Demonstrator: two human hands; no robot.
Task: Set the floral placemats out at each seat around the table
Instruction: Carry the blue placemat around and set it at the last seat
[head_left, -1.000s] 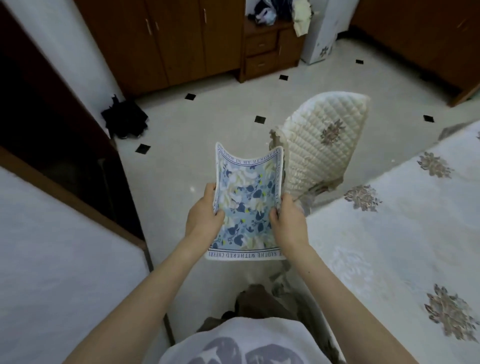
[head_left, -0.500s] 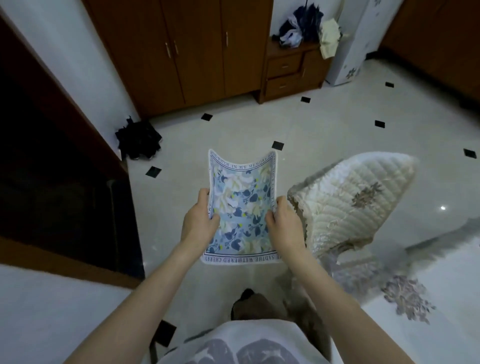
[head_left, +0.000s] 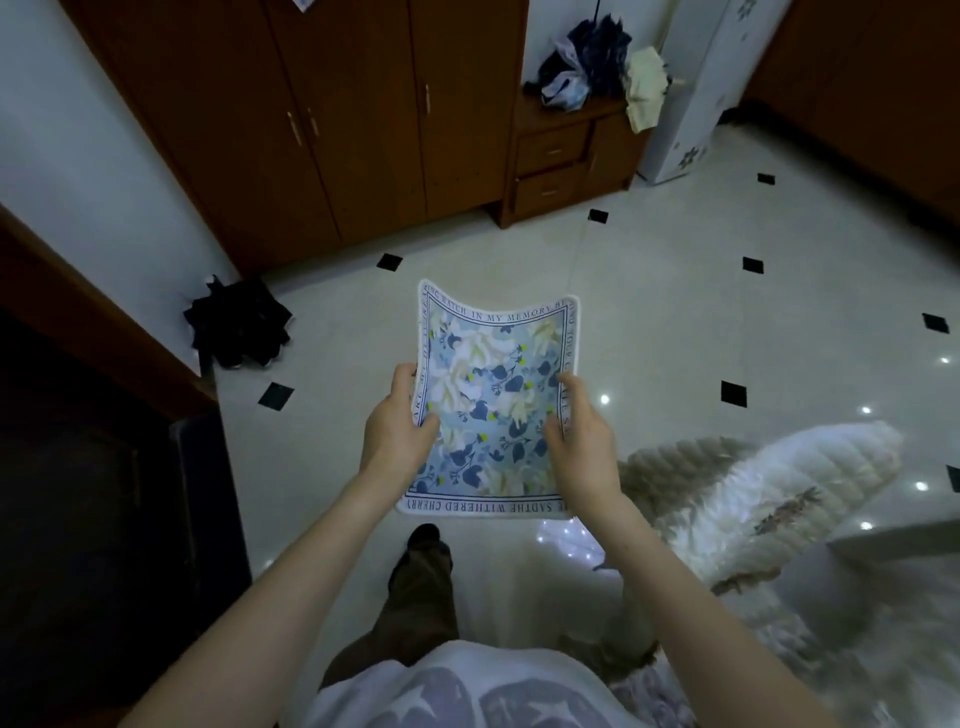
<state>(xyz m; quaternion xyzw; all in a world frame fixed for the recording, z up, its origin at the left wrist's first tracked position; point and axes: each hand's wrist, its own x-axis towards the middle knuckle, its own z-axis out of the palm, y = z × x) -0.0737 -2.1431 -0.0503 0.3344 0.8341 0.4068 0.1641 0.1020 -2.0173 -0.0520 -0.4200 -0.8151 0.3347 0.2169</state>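
Head view, carrying phase. A floral placemat (head_left: 496, 415), blue and cream with a lettered border, is held level at waist height over the tiled floor (head_left: 675, 322). The left hand (head_left: 397, 431) grips its left edge, thumb on top and fingers curled beneath; the right hand (head_left: 579, 441) grips the right edge in the same manner, thumb lying across the printed border. The mat sags in the middle and its far corners curl upward, which suggests a soft, flexible sheet that needs support on both sides. Whether one mat or a thin stack is held cannot be told from this angle

At lower right, a chair with a quilted cream cover (head_left: 769, 499) stands just beside the edge of the counter (head_left: 893, 540), of which only a blurred pale corner shows. No placemat is visible on that corner, and the rest of the surface lies outside the frame, so the number of seats already set cannot be judged. The person's brown-trousered leg (head_left: 423, 587) points away from the chair, toward a wooden wardrobe (head_left: 322, 114) and a low drawer unit (head_left: 566, 156)

Judged stage: the mat is in transit and not yet laid. Remaining work includes at least bringing this mat over a seat position, lowering it flat and releasing both edges
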